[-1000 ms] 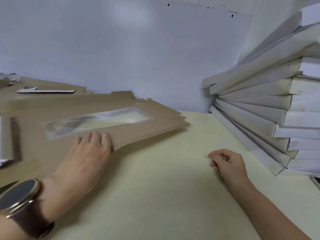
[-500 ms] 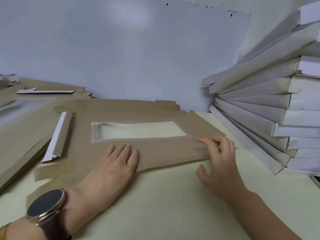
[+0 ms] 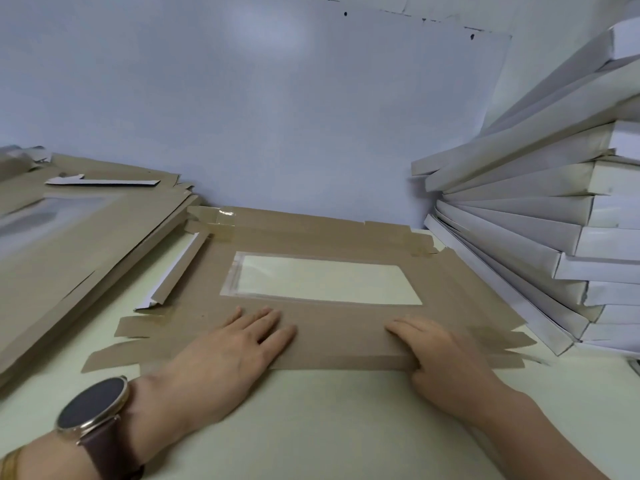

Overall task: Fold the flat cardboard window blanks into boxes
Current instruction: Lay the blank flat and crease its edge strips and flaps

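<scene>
A flat brown cardboard blank point(image 3: 339, 332) with a clear rectangular window point(image 3: 325, 284) lies on the pale table in front of me. My left hand point(image 3: 228, 355), with a dark watch on the wrist, presses flat on the blank's near strip, left of centre. My right hand point(image 3: 440, 355) rests on the same strip further right, fingers on top and thumb at the near edge. One side flap point(image 3: 176, 271) on the blank's left stands partly folded up, showing its white inside.
A pile of more flat brown blanks point(image 3: 69, 251) lies at the left. A leaning stack of folded white boxes point(image 3: 540, 237) fills the right side, close to the blank's right flaps. A white wall stands behind. Bare table point(image 3: 329, 427) lies between my forearms.
The blank slid off the left pile to the table's middle in front of me. My right hand came from the bare table onto the blank's near edge; my left hand stayed pressed on it.
</scene>
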The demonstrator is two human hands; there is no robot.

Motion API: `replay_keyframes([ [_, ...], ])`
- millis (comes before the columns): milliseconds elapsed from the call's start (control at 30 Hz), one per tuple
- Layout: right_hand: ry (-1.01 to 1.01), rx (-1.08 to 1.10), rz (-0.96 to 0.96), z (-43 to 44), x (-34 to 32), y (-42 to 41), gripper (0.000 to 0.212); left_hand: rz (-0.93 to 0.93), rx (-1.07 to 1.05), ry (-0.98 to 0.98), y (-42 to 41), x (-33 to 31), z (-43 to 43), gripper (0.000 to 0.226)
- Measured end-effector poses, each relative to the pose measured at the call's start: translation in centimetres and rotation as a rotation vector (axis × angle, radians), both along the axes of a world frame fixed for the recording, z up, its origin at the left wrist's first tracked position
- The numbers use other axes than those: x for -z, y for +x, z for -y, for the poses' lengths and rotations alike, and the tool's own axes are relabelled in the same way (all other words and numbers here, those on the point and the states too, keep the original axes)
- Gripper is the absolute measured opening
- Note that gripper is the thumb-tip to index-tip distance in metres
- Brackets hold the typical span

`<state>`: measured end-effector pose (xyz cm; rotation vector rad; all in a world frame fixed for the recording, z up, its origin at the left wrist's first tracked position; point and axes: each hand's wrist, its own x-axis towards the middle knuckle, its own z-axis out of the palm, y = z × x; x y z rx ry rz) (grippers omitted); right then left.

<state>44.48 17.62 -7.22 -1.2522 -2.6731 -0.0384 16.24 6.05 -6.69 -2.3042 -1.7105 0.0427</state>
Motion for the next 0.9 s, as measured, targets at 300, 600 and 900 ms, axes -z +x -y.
replay_keyframes([
  [300,-0.055,0.016,0.067,0.4,0.0,-0.4,0.056,0.363,-0.231,-0.466,-2.1,-1.0,-0.6,0.092],
  [600,-0.030,0.024,0.050,0.9,-0.3,-0.6,0.053,0.295,-0.617,-0.412,-7.2,0.2,-4.2,0.060],
  [900,-0.038,0.010,0.076,1.3,-0.5,-0.9,0.049,0.358,-0.847,-0.242,-11.4,1.8,-4.7,0.071],
])
